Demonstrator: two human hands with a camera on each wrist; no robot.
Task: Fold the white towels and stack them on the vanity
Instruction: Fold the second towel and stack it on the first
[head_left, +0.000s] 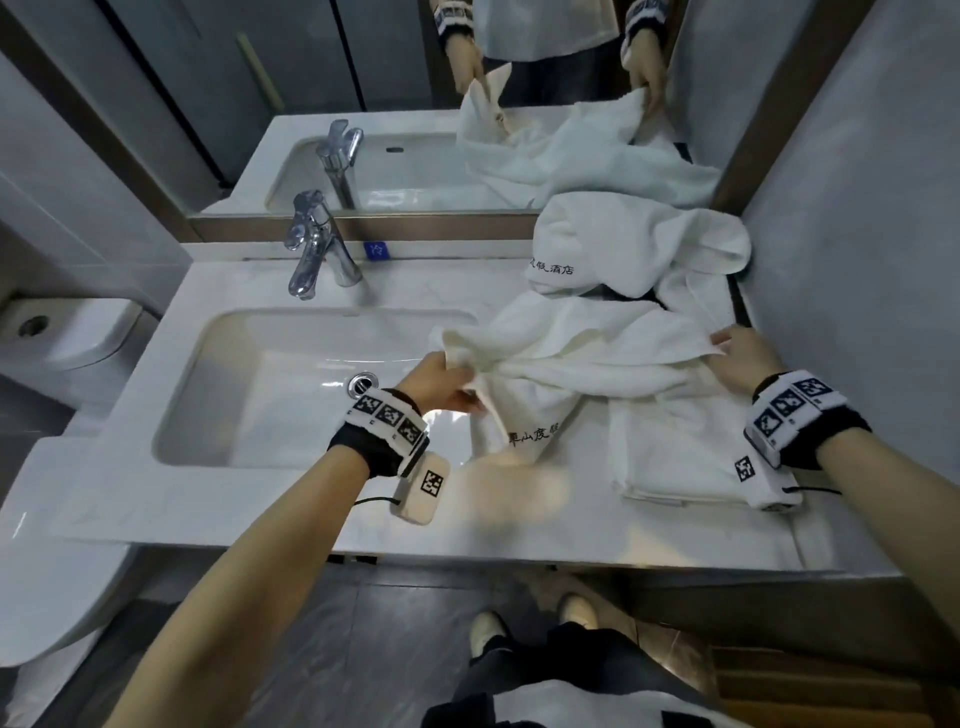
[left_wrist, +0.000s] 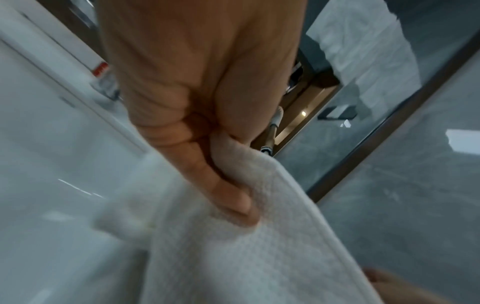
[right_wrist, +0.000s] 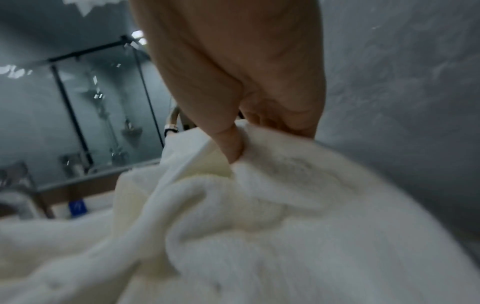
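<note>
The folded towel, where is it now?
In the head view, the folded towel lies flat on the vanity near its front edge, right of the sink, just below the right hand.

Hotel bathroom: marble vanity (head_left: 311, 525), sink (head_left: 291, 395), faucet (head_left: 317, 249), mirror (head_left: 311, 93), toilet (head_left: 67, 332).
</note>
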